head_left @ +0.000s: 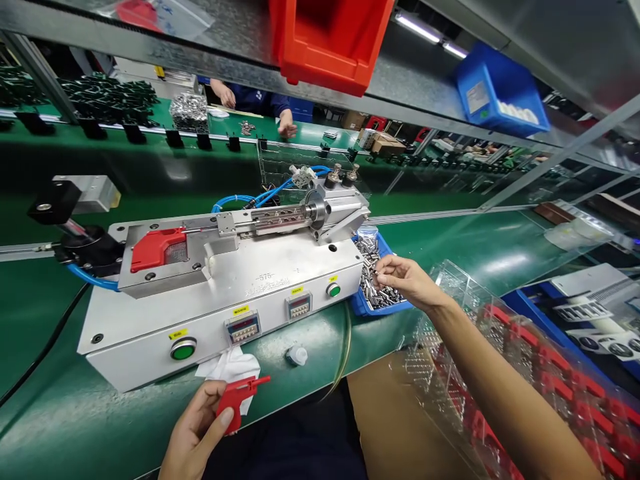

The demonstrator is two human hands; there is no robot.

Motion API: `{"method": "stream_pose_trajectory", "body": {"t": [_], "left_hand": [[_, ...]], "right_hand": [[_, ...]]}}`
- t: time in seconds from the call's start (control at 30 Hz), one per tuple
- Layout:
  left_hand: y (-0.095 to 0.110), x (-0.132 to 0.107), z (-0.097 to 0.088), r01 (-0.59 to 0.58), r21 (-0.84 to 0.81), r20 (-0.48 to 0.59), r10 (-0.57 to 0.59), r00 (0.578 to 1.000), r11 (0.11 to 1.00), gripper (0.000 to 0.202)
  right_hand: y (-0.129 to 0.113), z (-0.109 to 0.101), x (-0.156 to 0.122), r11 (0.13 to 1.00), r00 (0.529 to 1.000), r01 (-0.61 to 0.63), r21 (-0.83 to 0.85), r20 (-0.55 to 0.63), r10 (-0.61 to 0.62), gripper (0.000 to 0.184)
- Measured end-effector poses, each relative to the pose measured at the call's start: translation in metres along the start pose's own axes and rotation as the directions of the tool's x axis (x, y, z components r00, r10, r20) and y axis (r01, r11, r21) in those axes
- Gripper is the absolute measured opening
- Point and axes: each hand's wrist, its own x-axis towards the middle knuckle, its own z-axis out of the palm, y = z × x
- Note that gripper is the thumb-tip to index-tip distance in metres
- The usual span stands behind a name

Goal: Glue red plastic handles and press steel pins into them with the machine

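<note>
My left hand [197, 427] grips a red plastic housing [234, 403] by its broad body, with a thin red stem pointing right, in front of the machine. My right hand [407, 280] is over a blue bin [376, 309] of small metal pins [367, 267], its thumb and fingers pinched together at the pins. Whether a pin is between the fingertips is too small to tell. Another red housing [153, 250] lies in the metal fixture [203, 257] on the left of the white press machine [220, 293], its stem side towards the horizontal cylinder [340, 207].
A white cloth [227, 367] and a small white-capped container [297, 355] lie before the machine. Clear trays of red housings [555, 383] are stacked at right, beside a blue bin [535, 313]. Overhead, a shelf bears a red bin [325, 67]. Across the bench are a co-worker's hands [287, 125].
</note>
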Motion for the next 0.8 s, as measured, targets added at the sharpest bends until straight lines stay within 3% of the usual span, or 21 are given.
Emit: {"method": "stream_pose_trajectory", "body": {"t": [0.47, 0.8], "left_hand": [[-0.0073, 0.0026, -0.0034, -0.025, 0.016, 0.003, 0.025, 1.000, 1.000, 0.052], [-0.0060, 0.0018, -0.0037, -0.027, 0.036, 0.007, 0.026, 1.000, 0.999, 0.053]], "right_hand": [[-0.0001, 0.0021, -0.0025, 0.978, 0.991, -0.103, 0.179, -0.068, 0.117, 0.045], [0.0048, 0.0049, -0.0004, 0.982, 0.994, -0.052, 0.182, -0.089, 0.069, 0.047]]}}
